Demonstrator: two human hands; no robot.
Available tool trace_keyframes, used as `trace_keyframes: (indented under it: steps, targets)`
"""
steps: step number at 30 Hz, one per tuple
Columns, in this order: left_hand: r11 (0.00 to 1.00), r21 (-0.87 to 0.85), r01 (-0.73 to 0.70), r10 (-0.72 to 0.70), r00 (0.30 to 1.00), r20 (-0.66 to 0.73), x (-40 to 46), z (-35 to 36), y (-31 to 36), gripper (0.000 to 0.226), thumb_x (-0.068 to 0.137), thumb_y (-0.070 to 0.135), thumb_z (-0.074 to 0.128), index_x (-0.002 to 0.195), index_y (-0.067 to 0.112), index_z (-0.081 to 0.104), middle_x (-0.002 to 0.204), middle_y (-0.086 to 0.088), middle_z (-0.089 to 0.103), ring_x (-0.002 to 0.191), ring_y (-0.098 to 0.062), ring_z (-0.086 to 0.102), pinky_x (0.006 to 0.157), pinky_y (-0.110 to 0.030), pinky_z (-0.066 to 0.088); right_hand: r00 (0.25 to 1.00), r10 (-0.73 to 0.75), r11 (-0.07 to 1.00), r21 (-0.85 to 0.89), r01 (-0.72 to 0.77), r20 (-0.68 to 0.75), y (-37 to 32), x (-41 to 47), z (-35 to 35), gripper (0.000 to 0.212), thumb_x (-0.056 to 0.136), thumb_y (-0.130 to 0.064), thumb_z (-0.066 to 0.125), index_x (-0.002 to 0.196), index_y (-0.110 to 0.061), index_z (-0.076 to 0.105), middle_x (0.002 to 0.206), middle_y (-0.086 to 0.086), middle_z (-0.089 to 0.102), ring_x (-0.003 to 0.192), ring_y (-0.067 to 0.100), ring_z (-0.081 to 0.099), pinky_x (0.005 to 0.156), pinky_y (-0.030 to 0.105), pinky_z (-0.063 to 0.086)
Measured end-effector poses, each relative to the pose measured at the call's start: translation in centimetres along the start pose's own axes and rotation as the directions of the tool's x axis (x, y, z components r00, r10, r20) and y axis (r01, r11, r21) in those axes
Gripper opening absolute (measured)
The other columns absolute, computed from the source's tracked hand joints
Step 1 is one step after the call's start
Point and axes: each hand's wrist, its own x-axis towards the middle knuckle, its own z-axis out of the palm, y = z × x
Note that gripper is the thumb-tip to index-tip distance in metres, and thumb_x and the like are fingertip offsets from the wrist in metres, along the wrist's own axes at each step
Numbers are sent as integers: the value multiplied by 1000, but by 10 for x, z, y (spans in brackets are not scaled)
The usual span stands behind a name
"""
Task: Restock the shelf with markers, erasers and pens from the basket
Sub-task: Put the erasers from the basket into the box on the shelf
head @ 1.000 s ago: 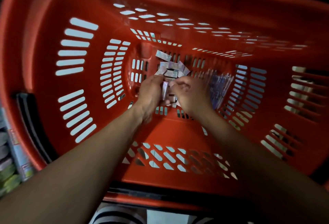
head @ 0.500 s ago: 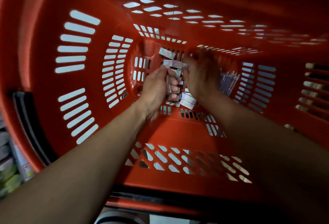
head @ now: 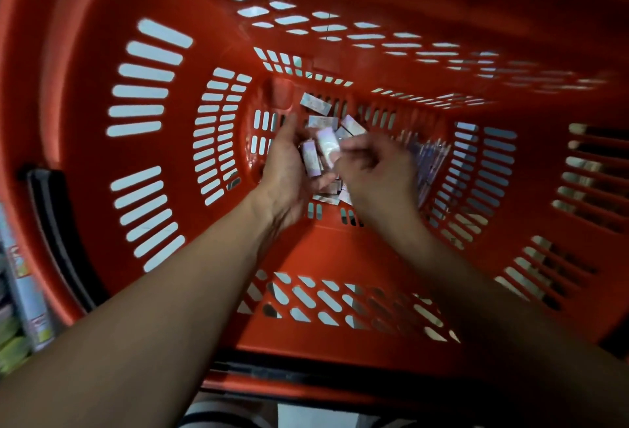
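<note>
Restocking looks early: deep in the slotted red plastic basket (head: 340, 257), the left hand (head: 289, 169) cups small pale wrapped erasers (head: 312, 158) while the right hand (head: 371, 169) pinches another eraser (head: 327, 150) above that palm. More loose erasers (head: 315, 103) and a clear packet of pens (head: 430, 158) lie on the basket floor; no shelf or markers show, and the high walls crowd both arms.

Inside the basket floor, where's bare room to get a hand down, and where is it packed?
Free: the near strip of basket floor between both wrists and the near wall. Crowded: the far middle, where loose erasers lie beyond the left hand and right hand, and the right side, where the pens lie.
</note>
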Motion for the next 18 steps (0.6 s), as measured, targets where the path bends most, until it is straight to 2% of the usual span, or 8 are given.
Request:
trace_keyframes:
  steps: [2, 4, 6, 9, 11, 13, 15, 18]
  targets:
    - [1000, 22, 0, -1, 999, 42, 0, 0, -1, 39, 106, 50, 45, 99, 16, 62, 87, -5, 60, 77, -22, 58, 73, -38, 46, 998, 0, 993, -118, 8, 67, 2, -10, 2, 10, 87, -43, 65, 83, -35, 70, 77, -26, 71, 69, -9, 66, 58, 8, 44]
    - [999, 49, -1, -2, 999, 51, 1, -2, -3, 27, 107, 36, 49, 88, 19, 60, 72, 2, 51, 63, -15, 49, 52, -25, 40, 1000, 6, 979, -205, -9, -15, 10, -5, 1, 20, 93, -43, 59, 87, -29, 73, 81, -13, 72, 75, -2, 65, 64, 17, 46]
    - [999, 49, -11, 10, 1000, 25, 3, -6, -2, 24, 107, 28, 49, 86, 20, 57, 65, 3, 48, 54, -11, 45, 41, -20, 32, 996, -6, 962, -272, -20, -94, 19, 10, -2, 21, 97, -33, 57, 94, -22, 74, 89, -7, 72, 83, 9, 67, 69, 27, 49]
    - [998, 44, -38, 38, 999, 12, 5, -9, -1, 23, 106, 23, 47, 86, 20, 58, 65, 3, 48, 52, -11, 43, 40, -21, 30, 996, -54, 873, -487, 11, -74, 32, 41, -5, 26, 100, -25, 51, 112, -19, 73, 114, 5, 72, 108, 23, 66, 90, 36, 51]
    - [998, 52, -47, 47, 999, -1, 7, -9, -1, 25, 105, 22, 46, 84, 21, 59, 64, 3, 48, 52, -11, 43, 40, -22, 30, 995, -99, 683, -726, 82, 19, 39, 56, -2, 35, 104, -29, 45, 133, -22, 62, 137, 8, 59, 130, 28, 51, 108, 38, 38]
    - [998, 41, -43, 44, 999, -6, 10, -9, -1, 24, 104, 23, 46, 85, 20, 59, 64, 3, 49, 52, -12, 45, 42, -23, 32, 982, -174, 599, -784, 162, 70, 42, 66, 3, 37, 104, -30, 47, 139, -25, 58, 137, 12, 56, 131, 32, 47, 110, 42, 37]
    - [999, 20, -31, 32, 999, -15, 12, -10, -2, 18, 103, 25, 47, 90, 18, 59, 65, 3, 51, 53, -12, 47, 44, -23, 36, 972, -215, 582, -787, 203, 92, 41, 71, 9, 37, 103, -27, 52, 140, -27, 56, 135, 14, 57, 129, 34, 48, 107, 44, 41]
    - [1000, 3, -5, 6, 1000, -1, 11, -10, -3, 14, 99, 29, 51, 98, 18, 59, 69, 3, 52, 56, -12, 50, 48, -24, 40, 980, -195, 590, -792, 157, 49, 41, 72, 14, 37, 102, -27, 57, 139, -24, 56, 138, 14, 55, 131, 35, 48, 109, 45, 42]
